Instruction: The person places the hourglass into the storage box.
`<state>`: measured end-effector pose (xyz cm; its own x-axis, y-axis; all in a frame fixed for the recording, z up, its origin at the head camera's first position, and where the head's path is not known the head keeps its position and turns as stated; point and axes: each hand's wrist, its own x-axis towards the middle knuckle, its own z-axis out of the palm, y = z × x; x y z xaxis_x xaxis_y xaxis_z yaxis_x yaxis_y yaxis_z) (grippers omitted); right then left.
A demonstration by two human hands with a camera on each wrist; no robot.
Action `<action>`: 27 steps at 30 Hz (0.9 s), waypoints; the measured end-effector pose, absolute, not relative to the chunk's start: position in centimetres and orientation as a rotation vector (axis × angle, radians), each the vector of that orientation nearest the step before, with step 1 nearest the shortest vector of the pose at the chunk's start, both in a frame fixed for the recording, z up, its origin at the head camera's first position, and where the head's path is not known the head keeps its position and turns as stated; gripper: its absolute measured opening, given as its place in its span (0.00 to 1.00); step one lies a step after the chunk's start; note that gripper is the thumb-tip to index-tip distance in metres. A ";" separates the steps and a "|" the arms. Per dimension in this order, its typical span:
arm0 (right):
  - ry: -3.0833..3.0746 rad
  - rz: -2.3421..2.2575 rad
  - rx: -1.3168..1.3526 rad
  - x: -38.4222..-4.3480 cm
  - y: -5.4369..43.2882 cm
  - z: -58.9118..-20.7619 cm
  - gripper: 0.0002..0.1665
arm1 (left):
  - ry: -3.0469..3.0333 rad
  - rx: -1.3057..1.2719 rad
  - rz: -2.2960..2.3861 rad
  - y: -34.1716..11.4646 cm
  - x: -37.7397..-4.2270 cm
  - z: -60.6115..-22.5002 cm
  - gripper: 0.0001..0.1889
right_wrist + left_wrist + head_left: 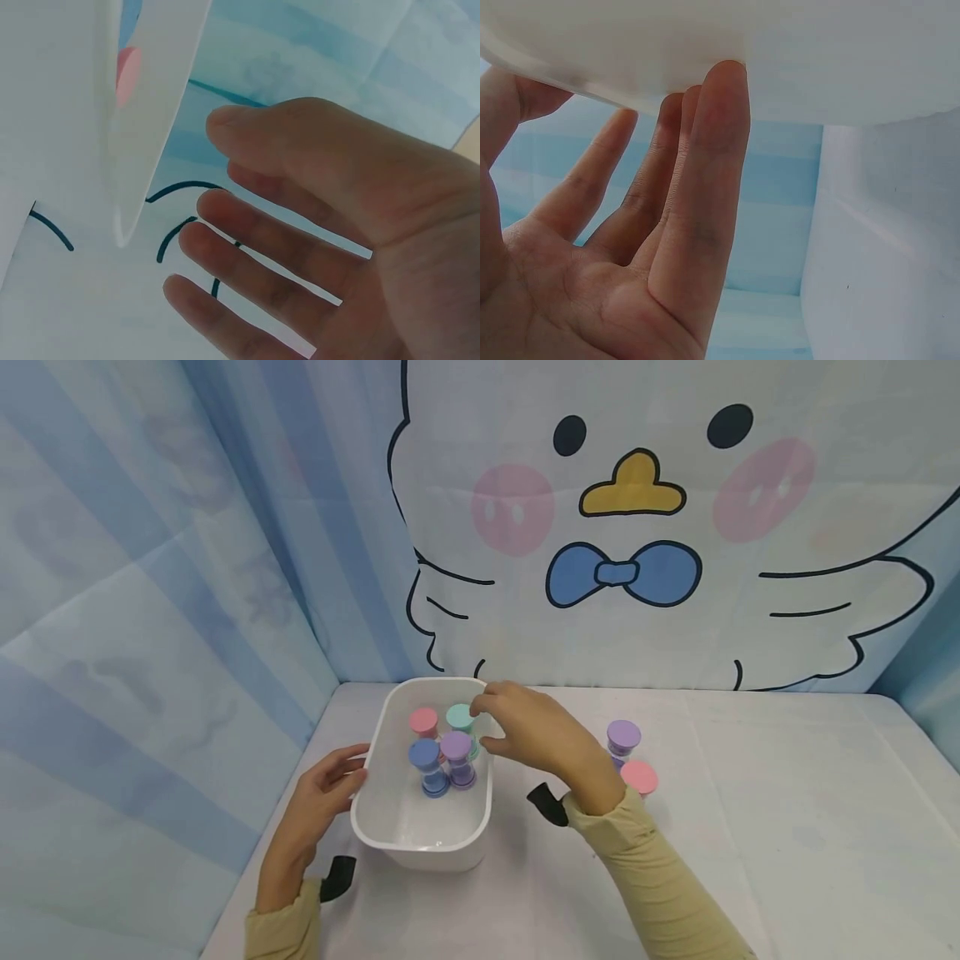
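Two hands [318, 797] [534, 727], one tub [442, 860], six hourglasses [427, 757]

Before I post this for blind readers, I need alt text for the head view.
Left hand touches a white bin holding four pastel hourglasses, while the empty right hand hovers near its opposite side. Two more hourglasses, partly hidden, stand on the table.

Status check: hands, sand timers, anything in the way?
Left hand touching white bin; right hand empty, at its right side. Four sand timers inside. Purple timer and pink timer on table, partly hidden by right forearm.
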<state>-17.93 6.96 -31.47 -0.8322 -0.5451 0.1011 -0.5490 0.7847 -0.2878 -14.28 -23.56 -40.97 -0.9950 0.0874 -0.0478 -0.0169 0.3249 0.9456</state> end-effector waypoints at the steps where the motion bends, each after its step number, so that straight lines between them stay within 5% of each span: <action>1: -2.954 0.484 0.897 -17.8 7.2 -31.5 0.20 | 2.484 0.065 1.771 -23.6 -14.3 -41.0 0.26; 27: -2.886 0.435 0.819 -16.3 13.1 -33.6 0.20 | 2.480 0.061 1.773 -23.6 -14.3 -41.0 0.26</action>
